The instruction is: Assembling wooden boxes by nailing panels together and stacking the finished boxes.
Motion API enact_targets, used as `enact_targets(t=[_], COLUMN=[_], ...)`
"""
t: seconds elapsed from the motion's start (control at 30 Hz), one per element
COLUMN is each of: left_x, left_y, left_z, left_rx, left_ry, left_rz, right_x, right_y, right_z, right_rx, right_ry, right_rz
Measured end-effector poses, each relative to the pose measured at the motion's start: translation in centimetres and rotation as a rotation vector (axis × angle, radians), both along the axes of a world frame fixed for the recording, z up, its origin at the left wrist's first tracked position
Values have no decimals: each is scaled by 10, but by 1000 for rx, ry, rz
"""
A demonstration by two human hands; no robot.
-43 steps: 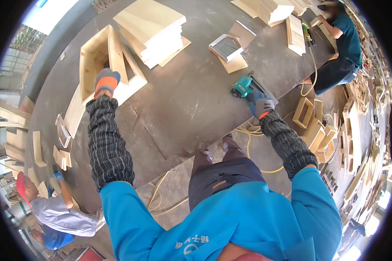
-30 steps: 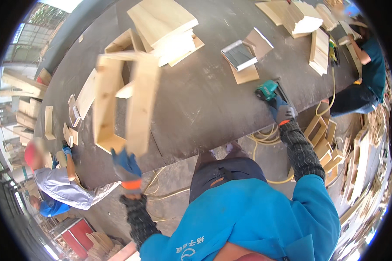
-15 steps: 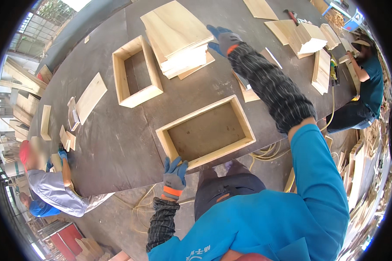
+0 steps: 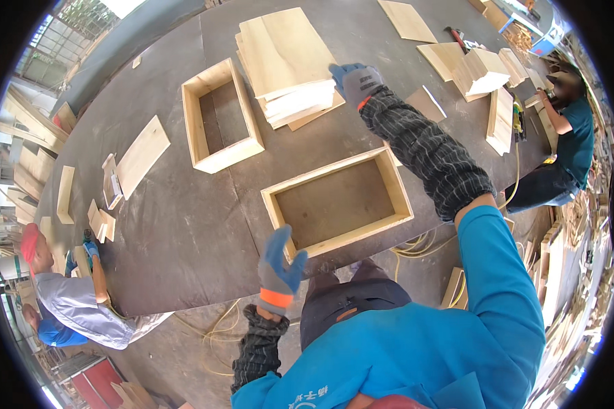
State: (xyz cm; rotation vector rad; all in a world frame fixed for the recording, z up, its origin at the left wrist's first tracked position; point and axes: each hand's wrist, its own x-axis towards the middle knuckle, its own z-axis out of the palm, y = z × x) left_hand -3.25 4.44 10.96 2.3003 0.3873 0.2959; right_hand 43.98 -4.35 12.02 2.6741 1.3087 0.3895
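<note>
My left hand (image 4: 281,264), in a blue and grey glove, is open beside the near left corner of a rectangular wooden frame (image 4: 348,238). Its thumb and fingers are spread; whether they touch the frame I cannot tell. My right arm reaches far across the table. At its end my right hand (image 4: 359,82), gloved alike, has its fingers closed at the right edge of the top wooden board (image 4: 286,51) on a stack; the thumb is hidden. Left of that stack lies a second wooden frame (image 4: 228,158), through which the tabletop shows.
Loose boards lie on the dark table (image 4: 184,252), some beside a hammer (image 4: 455,37) at the far right. One co-worker (image 4: 82,300) works at the left edge, another (image 4: 573,136) at the right. A yellow hose (image 4: 419,251) coils below the near edge.
My left hand has lifted off the near frame's corner, its fingers opening upward. My right hand's spread fingers have closed at the board's edge, and the top board has shifted slightly right.
</note>
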Motion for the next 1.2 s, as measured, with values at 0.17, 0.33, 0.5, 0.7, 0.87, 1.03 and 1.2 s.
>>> enact_targets(t=[0.17, 0.33, 0.5, 0.7, 0.87, 1.03, 1.2], left_x=[54, 76, 127, 110, 1, -36, -20], left_y=[22, 15, 12, 21, 60, 69, 64], left_z=[-13, 7, -2, -20, -15, -16, -32], left_rx=[-427, -828, -1423, -1244, -1216, -1312, -1276], left_ry=[-160, -145, -296, -359, -91, 232, 248], left_rz=[212, 256, 214, 312, 184, 48, -2], right_x=[7, 1, -116, -249, -236, -287, -306], right_y=[22, 18, -37, -109, -195, -246, -257], right_z=[-1, -5, 19, 50, 32, -37, -32], right_rx=[46, -95, -34, 380, 1079, 1203, 978], right_ry=[33, -178, -275, 250, 581, 1173, 1083], right_rz=[-45, 27, 305, 480, -430, -624, -743])
